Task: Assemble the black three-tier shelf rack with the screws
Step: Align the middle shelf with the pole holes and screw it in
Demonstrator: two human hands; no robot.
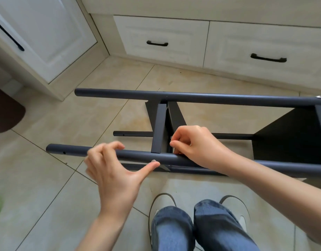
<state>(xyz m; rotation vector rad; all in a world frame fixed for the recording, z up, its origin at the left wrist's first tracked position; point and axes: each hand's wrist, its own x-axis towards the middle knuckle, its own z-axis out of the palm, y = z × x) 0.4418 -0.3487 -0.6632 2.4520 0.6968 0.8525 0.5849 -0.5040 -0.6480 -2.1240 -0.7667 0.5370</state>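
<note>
My left hand (112, 169) spreads open, thumb pressing the screw (153, 161) into the pole (130, 155); right hand (194, 144) pinches, probably, a nut behind—I'd keep them aligned.

— Where could a hand get through the rack (192, 98)?

— Between the far tube (119, 93) and the near tube (74, 151) on the left there is an open gap, crossed only by the thin lower tube (132, 134), with bare floor tile (52, 178) showing through.

— And in the middle?

— Blocked. The upright shelf panel (158, 129) spans tube to tube, and the right hand (192, 142) fills the narrow slot just right of it, fingers curled at a small screw (171, 137).

— Farther right?

— An opening between the tubes, closed at the far right by a big dark shelf panel (286, 134).

— The near side?

— The left hand (116, 167) straddles the near tube, thumb by a screw head (153, 161); shoes (163, 201) and legs (174, 229) stand close behind.
</note>
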